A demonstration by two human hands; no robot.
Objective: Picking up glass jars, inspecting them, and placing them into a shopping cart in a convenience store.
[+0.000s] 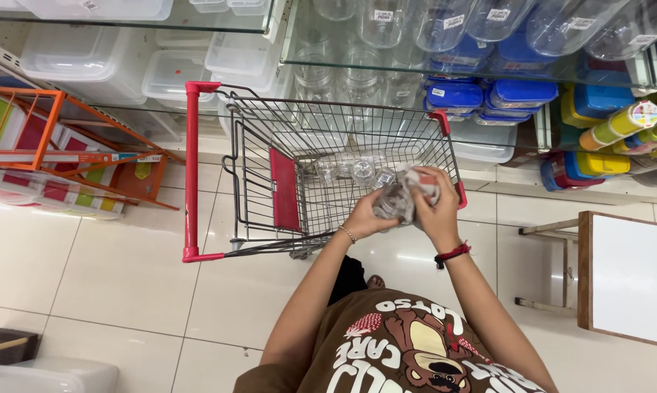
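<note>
My left hand (362, 216) and my right hand (439, 206) are together over the near right corner of a wire shopping cart (270, 145) with a red handle. Between them they hold a clear glass jar (392, 203) partly wrapped in crumpled printed paper (420, 181). The left hand cups the jar from below and left. Fingers of the right hand press the paper around it. Several more clear glass jars (354, 169) lie in the bottom of the cart, just beyond my hands.
Glass shelves (445, 69) ahead carry clear jars, plastic boxes and blue-lidded containers (521, 93). An orange metal rack (59, 138) stands at the left. A white board in a wooden frame (630, 280) and a stool (554, 262) sit at the right. White tiled floor lies underfoot.
</note>
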